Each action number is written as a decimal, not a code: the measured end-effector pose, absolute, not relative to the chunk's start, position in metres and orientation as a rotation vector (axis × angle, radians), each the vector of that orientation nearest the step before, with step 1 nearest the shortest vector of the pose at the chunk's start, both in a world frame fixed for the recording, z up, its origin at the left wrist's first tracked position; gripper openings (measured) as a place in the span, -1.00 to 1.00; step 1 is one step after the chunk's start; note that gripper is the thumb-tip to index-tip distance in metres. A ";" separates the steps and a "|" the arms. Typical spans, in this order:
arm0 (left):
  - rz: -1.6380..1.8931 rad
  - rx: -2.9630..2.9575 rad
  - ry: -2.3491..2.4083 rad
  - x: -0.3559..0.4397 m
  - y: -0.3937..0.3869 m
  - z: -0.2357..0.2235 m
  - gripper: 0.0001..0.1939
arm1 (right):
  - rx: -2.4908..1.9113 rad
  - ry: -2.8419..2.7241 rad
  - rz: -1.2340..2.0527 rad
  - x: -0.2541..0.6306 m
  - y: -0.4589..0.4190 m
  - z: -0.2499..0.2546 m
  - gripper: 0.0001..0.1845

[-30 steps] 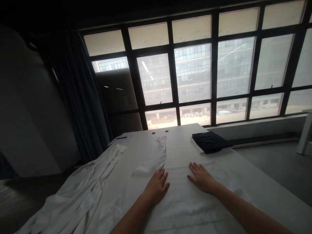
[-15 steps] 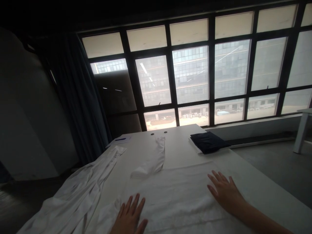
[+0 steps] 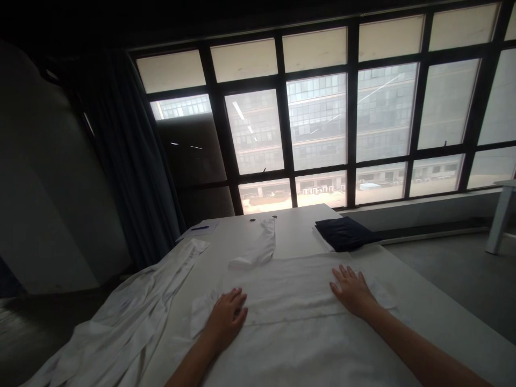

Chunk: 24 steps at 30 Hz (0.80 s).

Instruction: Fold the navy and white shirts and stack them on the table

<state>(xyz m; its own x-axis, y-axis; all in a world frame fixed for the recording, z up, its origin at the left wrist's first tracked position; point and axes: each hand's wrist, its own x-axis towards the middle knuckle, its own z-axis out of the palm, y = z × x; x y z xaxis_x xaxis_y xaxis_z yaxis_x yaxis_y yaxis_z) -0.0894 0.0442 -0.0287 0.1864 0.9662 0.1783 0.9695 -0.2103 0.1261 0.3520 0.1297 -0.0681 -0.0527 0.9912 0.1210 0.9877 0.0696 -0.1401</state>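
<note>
White cloth sits farther out than before | spreads between left hand and right hand, right nearer far edge; long axis unclear | both palm-down, fingers loose, grasping nothing

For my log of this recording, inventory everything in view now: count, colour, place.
Spread cloth: one, white, on the table
Sleeve-like piece: one, white, beyond it; joined or separate, unclear
Heaped cloth: count unclear, white, table's left side
Folded cloth: one, navy, table's far right
Pen: one, blue, on paper, far left
Table: one, white, centre
Round inserts: two, dark, table's far end
Curtain: one, dark blue, left
Windows: several, dark-framed, behind
Second table: one, white, right edge, partly visible
Left hand: one, spread cloth's left side
Right hand: one, its right side
</note>
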 end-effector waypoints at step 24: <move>-1.220 -1.997 -2.579 -0.223 0.060 -0.021 -0.57 | -1.905 -2.179 -0.074 0.363 0.137 -0.084 -0.40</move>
